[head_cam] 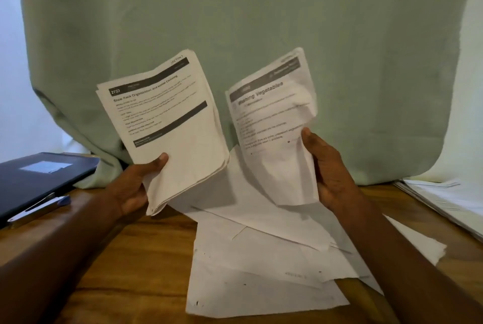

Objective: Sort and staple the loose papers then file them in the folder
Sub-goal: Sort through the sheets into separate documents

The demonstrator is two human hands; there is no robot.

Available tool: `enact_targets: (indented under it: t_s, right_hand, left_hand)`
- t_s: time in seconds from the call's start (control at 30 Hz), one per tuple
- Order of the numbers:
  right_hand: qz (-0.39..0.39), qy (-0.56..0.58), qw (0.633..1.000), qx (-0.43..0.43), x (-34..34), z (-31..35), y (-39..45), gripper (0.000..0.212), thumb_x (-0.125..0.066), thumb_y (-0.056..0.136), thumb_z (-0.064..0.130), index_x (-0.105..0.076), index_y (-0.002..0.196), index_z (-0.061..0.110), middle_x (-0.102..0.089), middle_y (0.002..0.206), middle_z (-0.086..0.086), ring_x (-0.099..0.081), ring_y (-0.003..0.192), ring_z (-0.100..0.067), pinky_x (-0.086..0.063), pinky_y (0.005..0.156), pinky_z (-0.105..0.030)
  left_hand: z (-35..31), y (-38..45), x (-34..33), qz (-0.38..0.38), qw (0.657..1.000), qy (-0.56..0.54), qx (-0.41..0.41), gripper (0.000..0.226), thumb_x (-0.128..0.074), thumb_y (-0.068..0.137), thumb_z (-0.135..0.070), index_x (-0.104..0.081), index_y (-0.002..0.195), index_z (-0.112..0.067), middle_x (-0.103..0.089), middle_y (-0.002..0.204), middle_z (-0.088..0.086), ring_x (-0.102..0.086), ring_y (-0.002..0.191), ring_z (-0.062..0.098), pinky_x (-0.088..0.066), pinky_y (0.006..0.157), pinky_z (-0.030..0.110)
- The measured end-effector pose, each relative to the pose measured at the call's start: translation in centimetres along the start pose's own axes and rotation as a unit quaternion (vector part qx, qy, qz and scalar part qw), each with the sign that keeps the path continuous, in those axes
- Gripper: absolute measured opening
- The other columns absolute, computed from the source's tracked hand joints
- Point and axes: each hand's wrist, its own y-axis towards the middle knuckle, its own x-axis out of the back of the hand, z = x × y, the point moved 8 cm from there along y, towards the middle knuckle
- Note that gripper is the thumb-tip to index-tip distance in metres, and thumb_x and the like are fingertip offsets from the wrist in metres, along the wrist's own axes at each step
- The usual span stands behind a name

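1. Loose sheets [261,271] lie face down in an untidy fan on the wooden desk [117,258], nearest the camera, overlapping at odd angles, apparently still to be sorted.
2. Above them, the left hand [136,187] grips a thick bundle of papers [167,119] by its lower corner, thumb curled over the front; the top page is headed "Shoe Rack Organization".
3. The right hand [329,169] holds a single crumpled sheet [271,125] headed "Washing Vegetables", thumb pressed on its right edge, fingers hidden behind.
4. The step in hand looks like sorting: comparing headings to decide where the single sheet belongs. Doing it well likely means flattening its creased corner first, then squaring all edges against the desk so a staple catches every page.
5. At far left sits a dark folder [39,180], closed, with what may be a stapler [39,208] beside it.
6. At far right lies another stack of paper [444,200]; a pale green curtain [261,23] hangs behind.
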Motion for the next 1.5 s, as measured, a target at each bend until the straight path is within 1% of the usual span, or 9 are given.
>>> enact_targets:
  t_s: [0.3,0.5,0.63,0.77,0.87,1.03,1.17,1.33,1.5]
  right_hand:
    - [0.122,0.176,0.974,-0.079,-1.7,-1.4,-0.4,0.052,-0.043,0.105,0.046,-0.052,0.148,0.018,-0.056,0.147,-0.012,-0.059,0.128,-0.037,-0.054,0.097,-0.056]
    - [0.116,0.204,0.968,-0.09,-1.6,-1.9,-0.1,0.052,-0.037,0.105,0.049,-0.06,0.141,0.019,-0.064,0.137,-0.012,-0.065,0.118,-0.038,-0.057,0.088,-0.056]
    - [0.049,0.17,0.981,-0.083,-0.3,-2.2,0.3,0.05,-0.044,0.106,0.044,-0.054,0.147,0.018,-0.058,0.145,-0.013,-0.058,0.129,-0.04,-0.051,0.1,-0.059]
    - [-0.104,-0.015,0.991,0.086,1.1,0.6,-0.1,0.031,-0.067,0.097,0.031,-0.071,0.121,0.011,-0.074,0.119,-0.01,-0.069,0.113,-0.035,-0.057,0.094,-0.051]
    - [-0.184,-0.236,0.926,0.231,0.5,3.7,-1.3,0.019,-0.074,0.093,0.027,-0.075,0.108,0.015,-0.077,0.1,0.003,-0.074,0.091,-0.015,-0.062,0.084,-0.037]
    - [-0.14,-0.506,0.779,0.343,-3.5,3.0,-3.0,0.02,-0.068,0.095,0.041,-0.074,0.109,0.028,-0.074,0.104,0.014,-0.066,0.094,-0.008,-0.052,0.079,-0.029]
    - [-0.005,-0.671,0.674,0.308,-8.2,-3.1,-3.5,0.023,-0.07,0.092,0.041,-0.075,0.11,0.029,-0.068,0.113,0.008,-0.057,0.107,-0.019,-0.049,0.084,-0.039]
    - [0.124,-0.737,0.615,0.252,-13.2,-9.0,-5.4,0.034,-0.061,0.1,0.042,-0.067,0.129,0.028,-0.058,0.121,-0.001,-0.051,0.108,-0.018,-0.039,0.078,-0.031]
    - [0.102,-0.744,0.602,0.271,-12.5,-7.8,-4.8,0.026,-0.063,0.099,0.035,-0.071,0.121,0.024,-0.061,0.113,-0.002,-0.054,0.101,-0.022,-0.04,0.071,-0.033]
  left_hand:
    - [0.0,-0.5,-1.1,0.014,1.0,0.015,-0.006,0.033,-0.064,0.087,-0.012,-0.074,0.115,-0.024,-0.072,0.122,0.012,-0.072,0.1,0.028,-0.064,0.075,0.044]
    - [0.4,-0.2,-0.5,0.019,0.999,0.045,0.009,0.106,-0.107,0.029,-0.03,-0.065,0.125,-0.025,-0.072,0.119,0.013,-0.075,0.091,0.029,-0.063,0.063,0.043]
    - [0.3,-0.4,-0.9,0.006,1.0,0.021,0.008,0.055,-0.084,0.072,-0.018,-0.064,0.123,-0.025,-0.074,0.115,0.012,-0.076,0.089,0.028,-0.064,0.065,0.045]
    - [0.0,-0.6,-0.9,0.01,0.999,0.033,-0.003,0.095,-0.105,0.04,-0.025,-0.065,0.127,-0.026,-0.072,0.123,0.012,-0.075,0.097,0.031,-0.064,0.07,0.047]
    - [-0.9,-0.4,-0.4,0.003,0.999,0.018,-0.026,0.08,-0.091,0.07,-0.022,-0.057,0.142,-0.02,-0.066,0.133,0.013,-0.071,0.106,0.027,-0.063,0.078,0.045]
    - [-4.2,-0.2,1.5,0.003,0.996,-0.04,-0.079,0.101,-0.092,0.075,-0.026,-0.035,0.158,-0.017,-0.054,0.148,0.007,-0.062,0.123,0.021,-0.061,0.088,0.04]
    - [-6.4,-0.3,3.4,-0.051,0.989,-0.056,-0.125,0.055,-0.057,0.104,-0.021,-0.038,0.156,-0.016,-0.065,0.131,0.003,-0.069,0.109,0.016,-0.062,0.082,0.034]
    - [-7.5,-0.9,4.3,-0.091,0.984,-0.014,-0.154,0.052,-0.054,0.105,-0.023,-0.041,0.155,-0.018,-0.071,0.111,-0.002,-0.072,0.096,0.014,-0.063,0.079,0.032]
    - [-6.2,-0.3,3.7,-0.073,0.99,-0.009,-0.123,0.045,-0.054,0.105,-0.019,-0.047,0.149,-0.022,-0.07,0.118,-0.001,-0.068,0.106,0.017,-0.062,0.084,0.036]
